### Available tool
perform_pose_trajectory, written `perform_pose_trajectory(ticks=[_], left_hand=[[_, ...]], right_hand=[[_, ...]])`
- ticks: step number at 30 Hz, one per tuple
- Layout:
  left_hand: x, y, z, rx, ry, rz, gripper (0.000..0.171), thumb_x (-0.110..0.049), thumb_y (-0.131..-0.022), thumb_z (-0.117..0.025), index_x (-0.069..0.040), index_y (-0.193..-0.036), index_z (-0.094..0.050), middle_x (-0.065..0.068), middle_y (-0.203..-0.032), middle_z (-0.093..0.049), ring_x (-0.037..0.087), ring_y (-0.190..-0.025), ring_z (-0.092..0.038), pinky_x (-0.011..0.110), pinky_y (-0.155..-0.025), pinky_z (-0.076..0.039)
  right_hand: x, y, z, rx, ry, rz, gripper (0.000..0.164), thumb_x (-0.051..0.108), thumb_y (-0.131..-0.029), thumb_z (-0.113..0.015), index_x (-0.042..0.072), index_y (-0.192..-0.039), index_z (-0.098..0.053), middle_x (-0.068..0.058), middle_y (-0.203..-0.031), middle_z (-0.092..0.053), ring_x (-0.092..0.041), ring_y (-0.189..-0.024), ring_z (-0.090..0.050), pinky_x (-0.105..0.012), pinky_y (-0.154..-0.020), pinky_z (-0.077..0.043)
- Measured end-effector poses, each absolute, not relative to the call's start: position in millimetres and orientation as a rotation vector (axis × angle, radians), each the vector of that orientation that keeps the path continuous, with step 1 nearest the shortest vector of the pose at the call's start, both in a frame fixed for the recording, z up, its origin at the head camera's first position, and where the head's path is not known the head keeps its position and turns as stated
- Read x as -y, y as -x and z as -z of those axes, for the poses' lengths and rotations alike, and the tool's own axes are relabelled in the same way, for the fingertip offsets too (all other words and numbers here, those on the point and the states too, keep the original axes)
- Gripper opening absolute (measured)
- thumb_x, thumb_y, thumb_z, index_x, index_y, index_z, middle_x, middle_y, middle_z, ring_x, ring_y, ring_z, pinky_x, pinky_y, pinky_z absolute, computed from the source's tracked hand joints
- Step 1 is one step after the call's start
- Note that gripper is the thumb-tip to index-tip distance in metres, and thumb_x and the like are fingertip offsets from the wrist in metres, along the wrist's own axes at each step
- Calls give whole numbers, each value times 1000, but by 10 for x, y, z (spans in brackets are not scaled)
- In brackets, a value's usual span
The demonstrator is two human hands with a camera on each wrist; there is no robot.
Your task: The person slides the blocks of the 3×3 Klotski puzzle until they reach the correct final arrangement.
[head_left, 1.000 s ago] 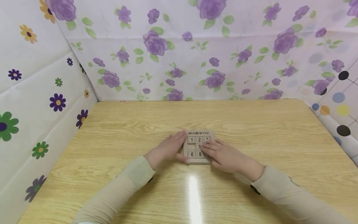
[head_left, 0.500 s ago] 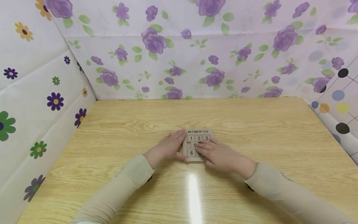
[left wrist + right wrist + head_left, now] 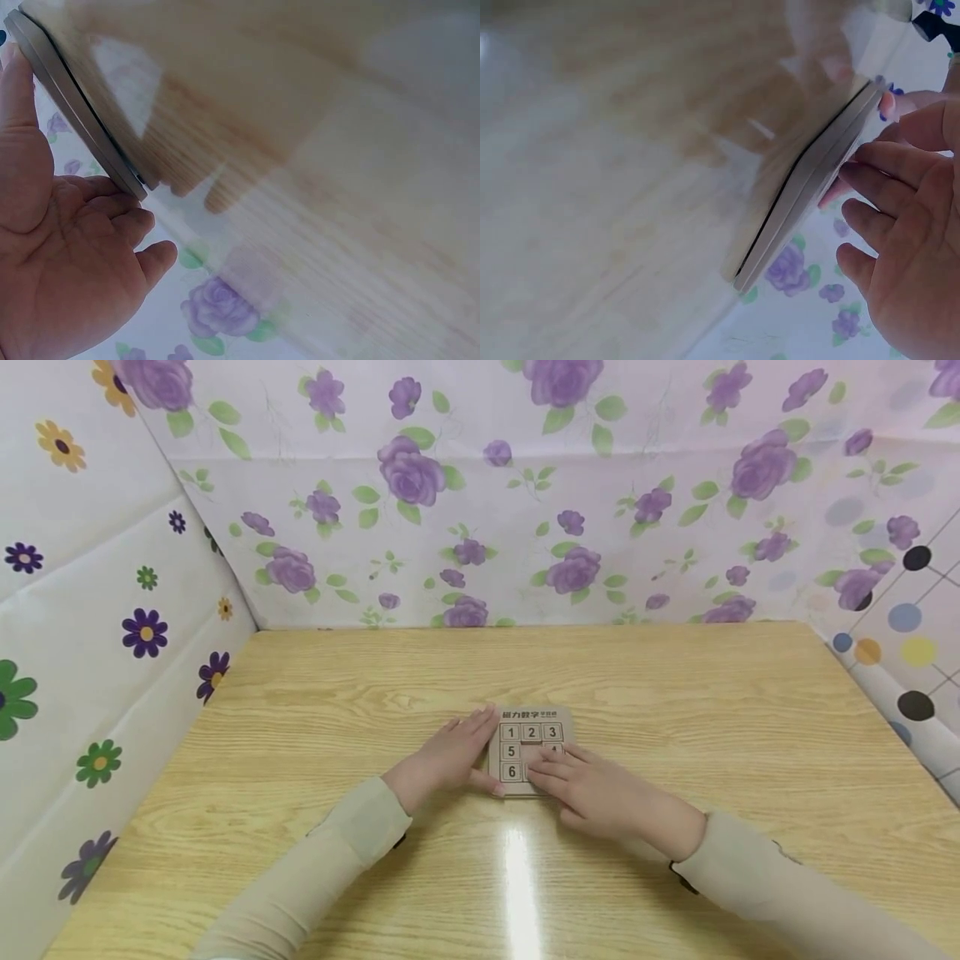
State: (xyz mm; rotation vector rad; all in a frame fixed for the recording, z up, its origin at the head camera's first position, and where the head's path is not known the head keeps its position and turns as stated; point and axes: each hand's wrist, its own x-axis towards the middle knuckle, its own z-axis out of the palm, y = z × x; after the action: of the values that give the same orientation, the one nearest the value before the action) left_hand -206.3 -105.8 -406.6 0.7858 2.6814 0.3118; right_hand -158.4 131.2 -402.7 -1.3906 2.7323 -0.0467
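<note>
A light wooden sliding number puzzle (image 3: 558, 713) lies flat on the table, with dark lettering along its top. Tiles 1, 2 and 3 fill its upper row; tile 5 (image 3: 512, 751) sits at the left of the middle row, above tile 6 (image 3: 512, 772). The centre slot is bare. My left hand (image 3: 450, 757) holds the puzzle's left side, thumb at the near corner and fingers at the far one. From the right, my right hand (image 3: 603, 789) lays nearly straight fingertips over the lower tiles, hiding several of them. The right wrist view shows its fingers (image 3: 881, 191) beside the frame's edge.
A glossy wood-grain table (image 3: 360, 685) carries the puzzle, with a bright light reflection in front of it. Floral cloth walls (image 3: 322, 560) stand behind and at the left, and a dotted one (image 3: 918, 652) rises at the right.
Tile 5 has slid left from the centre slot to the left slot, pushed by the right fingers. The right hand has then shifted toward the lower row. The left hand stays in place.
</note>
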Motion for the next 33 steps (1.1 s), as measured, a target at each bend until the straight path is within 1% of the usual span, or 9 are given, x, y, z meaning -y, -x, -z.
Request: perform_pose_trajectory(ticks=[7, 11, 19, 26, 30, 33], left_hand=[[1052, 2061, 4077, -2679, -783, -316, 112, -58, -73, -70, -4, -153, -12, 11, -160, -8, 26, -147, -10, 46, -120, -12], [1049, 2064, 4086, -2673, -790, -312, 112, -58, -73, -70, -4, -152, -12, 11, -160, -7, 26, -147, -10, 46, -120, -12], [1055, 2069, 4088, -2674, -786, -314, 111, -58, -74, -69, -4, -152, -12, 10, -160, -7, 26, -147, -10, 46, -120, -12], [1051, 2059, 4108, -2666, -789, -336, 112, -59, -73, -69, -4, -152, -12, 10, -160, -7, 26, -147, -10, 46, -120, -12], [1059, 2063, 4102, -2673, -771, -307, 113, -61, -73, -68, -6, -153, -10, 8, -160, -5, 24, -147, -8, 45, -120, -12], [1070, 2070, 4089, -2681, -776, -299, 113, -60, -73, -68, -6, -153, -11, 9, -160, -6, 24, -147, -9, 46, -120, -12]], right_hand=[[-1356, 1500, 4049, -2749, 1446, 34, 51, 17, -88, -53, 2, -137, -50, -12, -141, -50, -29, -136, -40, -49, -114, -29], [-1350, 1496, 4035, -2757, 1439, 40, 51, 17, -88, -54, 2, -137, -50, -12, -141, -50, -30, -136, -40, -50, -113, -29], [-1201, 1639, 4018, -2746, 1394, 49, 53, 19, -91, -49, 1, -141, -43, -13, -149, -40, -30, -140, -33, -48, -116, -26], [-1121, 1698, 4049, -2704, 1320, 37, 53, 21, -92, -47, 2, -142, -43, -11, -150, -39, -28, -141, -31, -48, -117, -24], [-1169, 1712, 4047, -2701, 1296, 77, 53, 21, -93, -46, 2, -142, -43, -11, -150, -39, -29, -141, -30, -49, -117, -22], [-1237, 1721, 4040, -2709, 1259, 109, 52, 19, -92, -46, 2, -142, -43, -11, -150, -40, -30, -141, -30, -50, -117, -21]])
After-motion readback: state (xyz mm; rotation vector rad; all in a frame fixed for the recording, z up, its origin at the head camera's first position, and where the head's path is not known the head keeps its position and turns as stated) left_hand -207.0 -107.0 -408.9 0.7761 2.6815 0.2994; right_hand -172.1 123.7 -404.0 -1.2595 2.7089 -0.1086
